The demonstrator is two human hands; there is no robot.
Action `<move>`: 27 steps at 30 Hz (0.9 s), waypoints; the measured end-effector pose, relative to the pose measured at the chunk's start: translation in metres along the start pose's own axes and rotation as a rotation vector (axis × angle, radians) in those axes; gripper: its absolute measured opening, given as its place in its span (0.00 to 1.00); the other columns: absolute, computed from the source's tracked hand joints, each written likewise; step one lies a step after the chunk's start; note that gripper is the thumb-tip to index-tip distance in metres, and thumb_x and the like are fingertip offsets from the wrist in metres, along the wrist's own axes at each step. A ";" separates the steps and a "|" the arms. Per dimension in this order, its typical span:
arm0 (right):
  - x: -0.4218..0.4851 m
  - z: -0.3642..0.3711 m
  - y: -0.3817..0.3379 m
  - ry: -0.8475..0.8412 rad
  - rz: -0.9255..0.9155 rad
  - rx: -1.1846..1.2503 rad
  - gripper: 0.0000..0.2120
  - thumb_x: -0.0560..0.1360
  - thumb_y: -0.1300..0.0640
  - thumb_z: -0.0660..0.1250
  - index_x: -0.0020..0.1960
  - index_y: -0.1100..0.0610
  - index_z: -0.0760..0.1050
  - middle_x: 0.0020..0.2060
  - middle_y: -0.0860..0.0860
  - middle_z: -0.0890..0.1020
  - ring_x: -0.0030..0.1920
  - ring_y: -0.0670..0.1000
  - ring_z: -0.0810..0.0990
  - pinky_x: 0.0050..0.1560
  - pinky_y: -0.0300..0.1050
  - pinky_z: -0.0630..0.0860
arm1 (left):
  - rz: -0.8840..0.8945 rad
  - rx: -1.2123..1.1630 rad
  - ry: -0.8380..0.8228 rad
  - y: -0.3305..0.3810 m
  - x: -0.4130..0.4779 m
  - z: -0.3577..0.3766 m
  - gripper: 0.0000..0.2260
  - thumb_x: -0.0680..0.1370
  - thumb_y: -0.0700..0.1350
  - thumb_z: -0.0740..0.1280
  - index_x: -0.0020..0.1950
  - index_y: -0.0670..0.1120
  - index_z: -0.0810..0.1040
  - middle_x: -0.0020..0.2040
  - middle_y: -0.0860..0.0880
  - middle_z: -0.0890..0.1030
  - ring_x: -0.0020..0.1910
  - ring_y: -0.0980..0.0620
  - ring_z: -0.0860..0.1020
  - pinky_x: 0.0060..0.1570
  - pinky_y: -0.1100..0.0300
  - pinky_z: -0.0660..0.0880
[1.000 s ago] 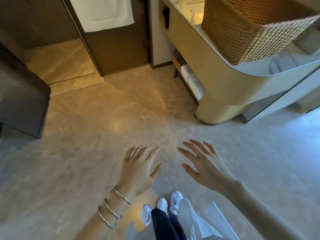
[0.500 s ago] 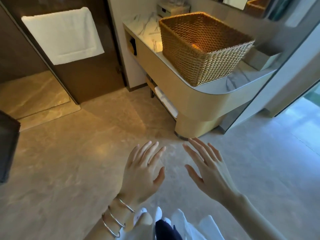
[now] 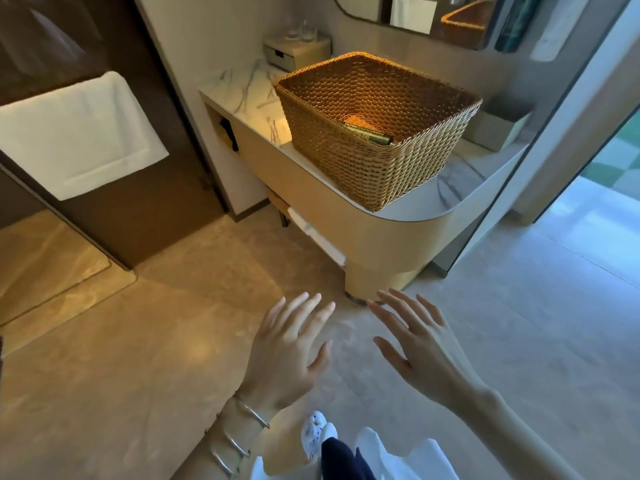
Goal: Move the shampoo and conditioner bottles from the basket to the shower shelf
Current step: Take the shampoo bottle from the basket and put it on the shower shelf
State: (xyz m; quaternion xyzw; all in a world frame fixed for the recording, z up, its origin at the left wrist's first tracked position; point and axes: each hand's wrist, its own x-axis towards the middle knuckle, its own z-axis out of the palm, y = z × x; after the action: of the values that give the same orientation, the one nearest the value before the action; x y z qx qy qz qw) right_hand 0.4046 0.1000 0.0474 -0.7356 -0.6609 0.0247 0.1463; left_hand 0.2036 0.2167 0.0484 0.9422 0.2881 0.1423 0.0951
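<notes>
- Wicker basket (image 3: 374, 168) at counter's (image 3: 446, 192) rounded end; dark bottle (image 3: 373, 135) lies deep inside.
- L hand (image 3: 287, 355), R hand (image 3: 420, 355): spread, empty.
- Risk: snagging rim drags basket off edge.

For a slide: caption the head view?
Left hand and right hand, open, before the basket on the vanity; a bottle lies inside.

A marble-topped surface (image 3: 244, 90) carries a woven basket (image 3: 363, 157) near its rounded near corner. A small drawer box (image 3: 294, 53) stands at the far edge, and a beige box (image 3: 498, 128) sits just beside the basket along the right edge
</notes>
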 end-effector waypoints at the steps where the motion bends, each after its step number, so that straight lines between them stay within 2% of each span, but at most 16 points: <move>1: 0.014 -0.002 0.001 0.012 0.003 -0.005 0.22 0.78 0.43 0.53 0.69 0.49 0.66 0.67 0.50 0.73 0.68 0.52 0.69 0.66 0.58 0.68 | 0.017 0.002 0.005 -0.010 0.013 -0.005 0.21 0.76 0.52 0.58 0.68 0.50 0.72 0.67 0.49 0.74 0.68 0.50 0.68 0.67 0.49 0.61; 8: 0.102 -0.014 0.007 0.126 0.027 -0.033 0.22 0.78 0.45 0.55 0.71 0.50 0.64 0.69 0.51 0.70 0.70 0.53 0.67 0.67 0.58 0.65 | 0.144 0.002 0.098 -0.061 0.098 -0.035 0.21 0.76 0.51 0.59 0.69 0.49 0.71 0.68 0.48 0.73 0.68 0.50 0.67 0.68 0.48 0.61; 14: 0.150 -0.015 0.024 0.200 0.029 0.010 0.21 0.78 0.47 0.56 0.70 0.52 0.66 0.68 0.53 0.71 0.70 0.54 0.67 0.64 0.61 0.67 | 0.172 -0.013 0.119 -0.077 0.146 -0.029 0.21 0.76 0.50 0.62 0.69 0.49 0.71 0.69 0.47 0.71 0.70 0.49 0.66 0.69 0.48 0.60; 21: 0.201 -0.021 0.076 0.214 -0.046 -0.015 0.21 0.79 0.48 0.56 0.69 0.54 0.67 0.68 0.53 0.71 0.70 0.55 0.66 0.65 0.59 0.67 | 0.167 0.022 0.096 -0.096 0.221 -0.012 0.21 0.77 0.51 0.60 0.70 0.48 0.70 0.69 0.46 0.71 0.70 0.49 0.65 0.69 0.47 0.60; 27: 0.265 -0.054 0.137 0.310 -0.083 -0.032 0.21 0.78 0.50 0.57 0.69 0.54 0.67 0.68 0.55 0.71 0.70 0.55 0.66 0.65 0.59 0.67 | 0.188 0.008 0.109 -0.097 0.309 -0.004 0.22 0.79 0.53 0.55 0.70 0.48 0.69 0.70 0.46 0.70 0.70 0.49 0.65 0.67 0.45 0.63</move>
State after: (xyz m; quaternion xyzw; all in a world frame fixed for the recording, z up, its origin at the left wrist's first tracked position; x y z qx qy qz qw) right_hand 0.5824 0.3386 0.1070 -0.7050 -0.6605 -0.1057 0.2359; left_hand 0.3969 0.4723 0.0926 0.9563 0.2038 0.2003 0.0620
